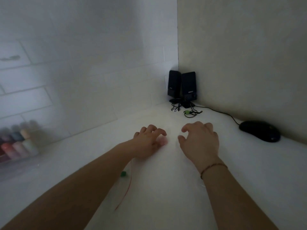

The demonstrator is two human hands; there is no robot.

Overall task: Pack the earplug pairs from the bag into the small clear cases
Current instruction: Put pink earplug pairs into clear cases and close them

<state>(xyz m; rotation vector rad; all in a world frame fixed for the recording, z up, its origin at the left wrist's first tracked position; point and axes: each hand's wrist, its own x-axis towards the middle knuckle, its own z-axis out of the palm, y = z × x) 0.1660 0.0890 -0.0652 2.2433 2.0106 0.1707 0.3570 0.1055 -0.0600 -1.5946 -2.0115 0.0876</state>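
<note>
White table (pixel 166 188) fills the lower frame, dim and blurry. Landmark: the pair of black desktop speakers (pixel 181 87) standing upright in the far corner where the two walls meet. The table's far edges run into both walls at that corner; the near edge is out of frame.

Left hand (pixel 147 141) sits in front of the speakers and a bit left, palm down, fingers curled over a small pink soft earplug (pixel 163 141) — the fingertips touch or pinch it; the grip is too blurred to settle, but the plug shows just past the fingers. Plug's long axis can't be read; it looks like a rounded blob pointing roughly toward the right hand. Right hand (pixel 199 141) is in front of the speakers, just beside the left with a small gap between, fingers loosely bent and spread, holding nothing visible. A thin cord bracelet (pixel 211 168) sits on that wrist.

Nearer the camera than the speakers, beside the left forearm: a small green earplug (pixel 123 173) and a thin red cord (pixel 127 190) whose long axis runs toward the camera, slightly leftward.

Right of the speakers, against the side wall — a black computer mouse (pixel 260 131), its cable running back to the speakers. Just in front of them, a green-tipped cable loop (pixel 191 112).

Far left of the speakers by the back wall: a blurred clear container of coloured bottles (pixel 18 143).

Open table between the hands and the mouse, and between the hands and the bottles.
</note>
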